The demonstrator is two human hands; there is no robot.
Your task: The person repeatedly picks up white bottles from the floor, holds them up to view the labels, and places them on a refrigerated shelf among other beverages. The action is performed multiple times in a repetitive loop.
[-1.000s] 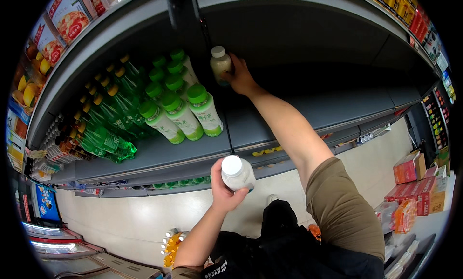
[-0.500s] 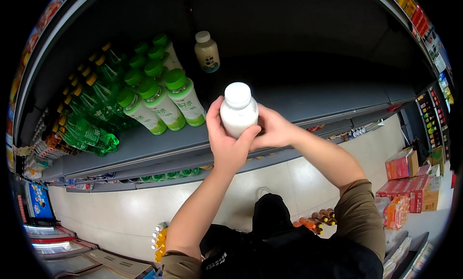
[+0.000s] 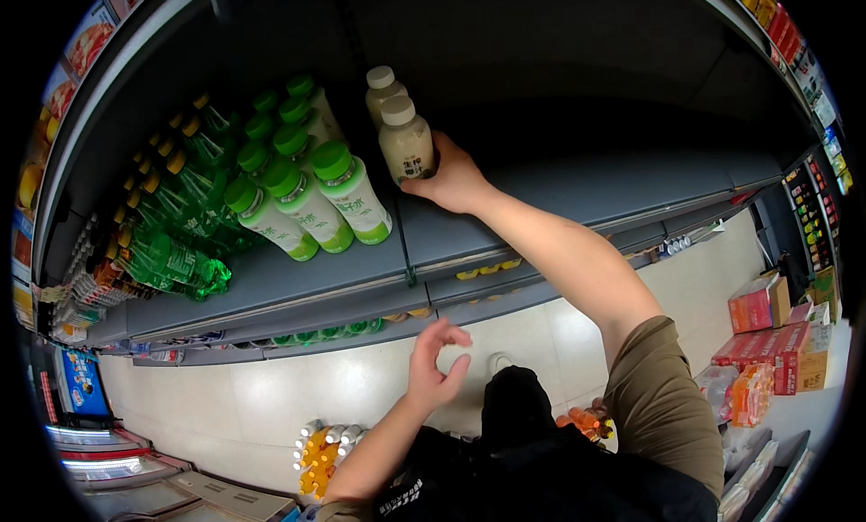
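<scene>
With my right hand (image 3: 454, 176) I grip a white-capped bottle (image 3: 406, 147) of pale, milky drink low on its side, at the dark shelf (image 3: 532, 211). Directly behind it stands a matching white-capped bottle (image 3: 382, 87), partly hidden by the held one. My left hand (image 3: 436, 364) hangs in front of the shelf edge, above the floor, its fingers curled but apart and nothing in them. Left of the held bottle are several white bottles with green caps (image 3: 336, 193), standing in rows.
Green bottles with yellow caps (image 3: 176, 193) fill the shelf farther left. On the floor near my feet stand orange drink bottles (image 3: 317, 459) and reddish-orange ones (image 3: 586, 420). Cartons (image 3: 767, 351) are stacked at the right. A lower shelf (image 3: 334, 337) holds more bottles.
The white-capped bottle has gone from both hands to my right hand alone, up and left onto the shelf before its match. My left hand has let go and dropped below the shelf edge.
</scene>
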